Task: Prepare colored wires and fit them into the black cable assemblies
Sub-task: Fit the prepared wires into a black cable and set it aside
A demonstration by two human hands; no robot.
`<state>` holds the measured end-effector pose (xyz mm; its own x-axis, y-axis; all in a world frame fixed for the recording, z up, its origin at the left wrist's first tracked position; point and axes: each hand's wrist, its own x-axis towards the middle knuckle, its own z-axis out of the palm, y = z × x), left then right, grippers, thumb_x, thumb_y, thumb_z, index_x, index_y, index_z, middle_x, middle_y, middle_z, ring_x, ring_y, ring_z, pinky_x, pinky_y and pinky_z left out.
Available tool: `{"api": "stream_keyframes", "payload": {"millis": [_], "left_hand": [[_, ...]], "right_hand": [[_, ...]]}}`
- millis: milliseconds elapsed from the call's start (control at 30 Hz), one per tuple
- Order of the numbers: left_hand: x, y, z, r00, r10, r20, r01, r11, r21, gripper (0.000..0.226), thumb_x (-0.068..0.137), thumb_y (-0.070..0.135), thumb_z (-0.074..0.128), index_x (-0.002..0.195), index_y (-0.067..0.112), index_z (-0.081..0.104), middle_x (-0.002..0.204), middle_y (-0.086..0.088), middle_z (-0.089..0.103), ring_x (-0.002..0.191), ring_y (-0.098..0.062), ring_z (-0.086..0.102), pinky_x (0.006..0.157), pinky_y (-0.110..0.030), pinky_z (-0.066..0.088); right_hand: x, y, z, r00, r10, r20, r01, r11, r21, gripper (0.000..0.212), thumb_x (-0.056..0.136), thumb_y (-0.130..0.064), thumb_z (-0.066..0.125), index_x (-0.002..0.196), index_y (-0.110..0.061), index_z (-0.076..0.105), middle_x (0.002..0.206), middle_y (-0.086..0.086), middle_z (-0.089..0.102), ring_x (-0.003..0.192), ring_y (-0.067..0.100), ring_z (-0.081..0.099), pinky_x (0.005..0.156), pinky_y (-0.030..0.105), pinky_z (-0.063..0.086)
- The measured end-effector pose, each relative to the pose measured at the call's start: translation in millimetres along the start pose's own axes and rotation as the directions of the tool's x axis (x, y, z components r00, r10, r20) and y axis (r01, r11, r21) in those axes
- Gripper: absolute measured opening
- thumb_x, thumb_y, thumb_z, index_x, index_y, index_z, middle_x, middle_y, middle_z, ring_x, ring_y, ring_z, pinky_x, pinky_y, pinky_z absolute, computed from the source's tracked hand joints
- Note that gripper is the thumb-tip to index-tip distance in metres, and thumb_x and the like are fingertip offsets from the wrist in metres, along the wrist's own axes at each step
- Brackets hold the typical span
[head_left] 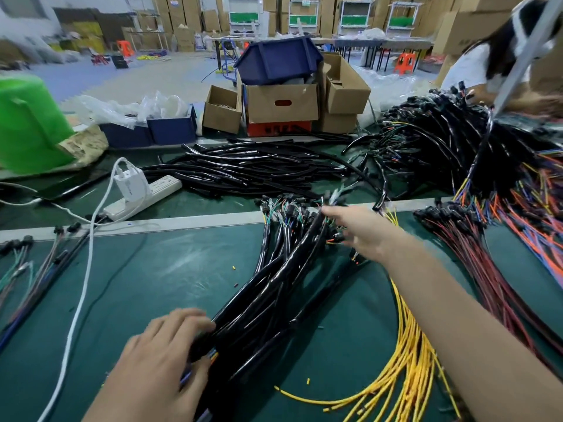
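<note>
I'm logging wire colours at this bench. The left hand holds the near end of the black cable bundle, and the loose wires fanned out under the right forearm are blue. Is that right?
Not quite. The head view shows the left hand holding the near end of the black cable bundle, but the loose wires under the right forearm are yellow, not blue.

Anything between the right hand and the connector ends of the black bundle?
Nothing visible. The right hand is at the far connector ends of the black cable bundle, fingers among them; motion blur hides any grip. The left hand holds the bundle's near end.
</note>
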<state>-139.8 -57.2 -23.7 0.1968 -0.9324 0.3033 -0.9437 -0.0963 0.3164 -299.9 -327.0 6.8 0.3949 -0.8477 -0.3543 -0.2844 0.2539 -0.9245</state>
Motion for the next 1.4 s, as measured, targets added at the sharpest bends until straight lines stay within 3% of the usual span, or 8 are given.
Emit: {"api": "stream_keyframes", "payload": {"millis": [267, 500, 633, 767, 967, 1100, 1233, 1400], "left_hand": [[30.2, 30.1, 50.6, 0.933, -0.207, 0.294, 0.178, 0.976, 0.122, 0.1, 0.07, 0.082, 0.036, 0.125, 0.05, -0.041, 0.154, 0.011, -0.024, 0.145, -0.022, -0.014, 0.117, -0.041, 0.008], [30.7, 28.9, 71.6, 0.976, -0.103, 0.194, 0.052, 0.967, 0.251, 0.096, 0.033, 0.031, 0.095, 0.123, 0.021, 0.063, 0.117, -0.011, 0.067, 0.083, -0.03, 0.07, 0.051, -0.041, 0.054], [37.1, 25.0, 78.3, 0.985, -0.107, 0.138, 0.073, 0.97, 0.233, 0.091, 0.052, 0.02, 0.09, 0.134, 0.015, 0.052, 0.133, -0.008, 0.057, 0.097, -0.023, 0.067, 0.063, -0.036, 0.055], [48.3, 21.0, 76.7, 0.963, -0.151, 0.222, 0.125, 0.984, 0.129, 0.073, 0.097, 0.038, 0.041, 0.15, 0.021, -0.007, 0.159, 0.008, -0.006, 0.145, -0.013, 0.009, 0.111, -0.032, 0.024], [8.5, -58.1, 16.3, 0.965, -0.175, -0.196, 0.115, 0.952, -0.284, 0.039, 0.09, 0.032, 0.055, 0.128, 0.025, 0.055, 0.137, 0.012, 0.047, 0.134, -0.005, 0.035, 0.107, -0.007, 0.015], [-10.8, -177.0, -28.9, 0.767, -0.512, -0.386, 0.556, 0.831, 0.002, 0.047, 0.087, 0.024, 0.051, 0.132, 0.01, 0.049, 0.141, -0.018, 0.043, 0.131, -0.037, 0.035, 0.112, -0.045, 0.025], [-33.4, -241.9, -32.3, 0.485, -0.865, -0.124, 0.864, 0.454, 0.216, 0.055, 0.095, 0.034, 0.049, 0.144, 0.014, 0.034, 0.148, -0.025, 0.03, 0.131, -0.046, 0.032, 0.109, -0.051, 0.029], [-38.9, -230.4, -25.7, 0.607, -0.75, -0.261, 0.795, 0.577, 0.189, 0.018, 0.091, 0.024, 0.058, 0.092, 0.012, 0.071, 0.103, -0.017, 0.067, 0.094, -0.037, 0.061, 0.078, -0.039, 0.048]], "right_hand": [[-43.5, 84.5, 39.5, 0.947, -0.039, -0.318, 0.104, 0.976, 0.19, 0.056, 0.092, -0.023, 0.056, 0.144, -0.031, 0.037, 0.158, -0.004, 0.013, 0.145, 0.019, 0.016, 0.116, 0.046, 0.018], [-57.4, 90.9, 66.9, 0.964, -0.146, -0.224, 0.21, 0.932, 0.297, 0.053, 0.092, -0.005, 0.05, 0.143, -0.018, 0.04, 0.141, 0.001, 0.049, 0.128, 0.012, 0.045, 0.114, 0.035, 0.03], [-34.3, 72.8, 98.3, 0.948, -0.298, -0.116, 0.277, 0.946, -0.169, 0.065, 0.093, -0.013, 0.049, 0.151, -0.013, 0.017, 0.159, 0.004, 0.011, 0.145, 0.015, 0.016, 0.113, 0.019, 0.01], [-17.7, 62.0, 126.6, 0.937, -0.341, -0.077, 0.289, 0.879, -0.379, 0.077, 0.095, -0.022, 0.049, 0.152, -0.012, -0.003, 0.154, 0.013, -0.029, 0.144, 0.028, -0.019, 0.116, 0.033, -0.005], [-6.8, 88.1, 124.1, 0.871, -0.488, -0.054, 0.331, 0.665, -0.67, 0.048, 0.094, -0.029, 0.042, 0.141, -0.03, 0.043, 0.158, -0.007, -0.02, 0.142, 0.025, -0.027, 0.12, 0.04, 0.002], [-5.8, 85.0, 127.4, 0.857, -0.515, -0.013, 0.26, 0.454, -0.852, 0.042, 0.094, -0.03, 0.037, 0.133, -0.032, 0.051, 0.159, 0.003, -0.013, 0.142, 0.029, -0.025, 0.117, 0.047, -0.004], [-6.8, 80.2, 132.4, 0.859, -0.511, 0.04, 0.288, 0.417, -0.862, 0.034, 0.095, -0.028, 0.037, 0.118, -0.034, 0.061, 0.16, -0.004, -0.002, 0.144, 0.02, -0.02, 0.116, 0.054, -0.006], [-7.6, 83.1, 127.2, 0.877, -0.481, -0.002, 0.289, 0.529, -0.798, 0.033, 0.095, -0.025, 0.039, 0.112, -0.035, 0.065, 0.155, -0.009, 0.025, 0.145, 0.011, -0.01, 0.116, 0.05, -0.004]]}}
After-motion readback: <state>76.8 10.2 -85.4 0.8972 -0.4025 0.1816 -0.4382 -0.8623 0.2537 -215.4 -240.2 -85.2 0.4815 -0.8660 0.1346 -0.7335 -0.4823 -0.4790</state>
